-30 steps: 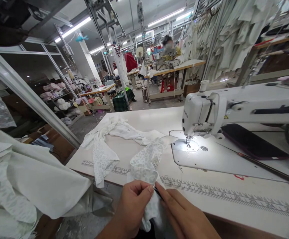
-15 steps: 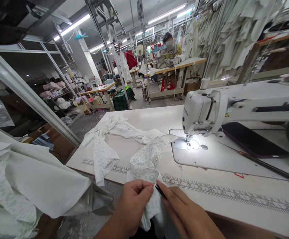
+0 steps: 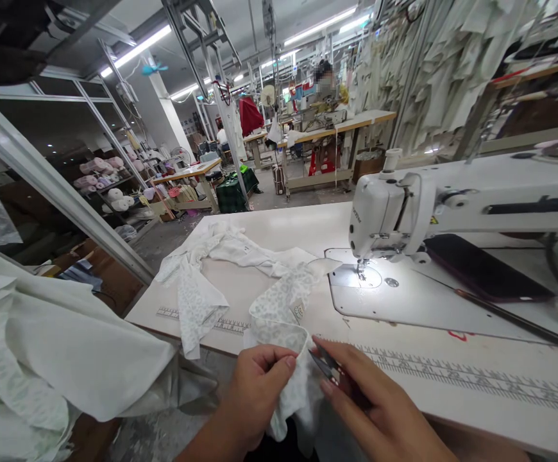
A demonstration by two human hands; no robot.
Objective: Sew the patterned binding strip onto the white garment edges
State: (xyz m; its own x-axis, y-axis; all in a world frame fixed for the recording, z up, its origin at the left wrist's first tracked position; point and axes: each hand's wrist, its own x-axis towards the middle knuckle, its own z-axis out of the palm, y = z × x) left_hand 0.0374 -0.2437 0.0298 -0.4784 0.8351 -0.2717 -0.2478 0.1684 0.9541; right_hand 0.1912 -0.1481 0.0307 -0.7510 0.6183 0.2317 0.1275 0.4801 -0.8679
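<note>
A pale printed garment (image 3: 279, 301) lies across the table and hangs over its front edge. My left hand (image 3: 262, 391) pinches the garment's edge between thumb and fingers. Just to the right, my right hand (image 3: 370, 398) holds a pair of thread snips (image 3: 326, 364), whose dark blades are parted and point at the cloth beside my left fingertips. A small printed label (image 3: 297, 311) shows on the garment. The white sewing machine (image 3: 385, 215) stands to the right, its lamp lighting the needle plate (image 3: 356, 282); the garment's far end reaches close to that plate.
A dark phone (image 3: 488, 266) and a long thin dark tool (image 3: 514, 317) lie beside the machine. A printed ruler (image 3: 433, 369) runs along the table's front. Pale cloth (image 3: 81, 340) is heaped at the left. Another person (image 3: 324, 80) sits at a machine farther back.
My right hand has drawn back slightly to the right from my left fingertips, and the snips' blades now show apart. My left hand keeps its pinch on the garment.
</note>
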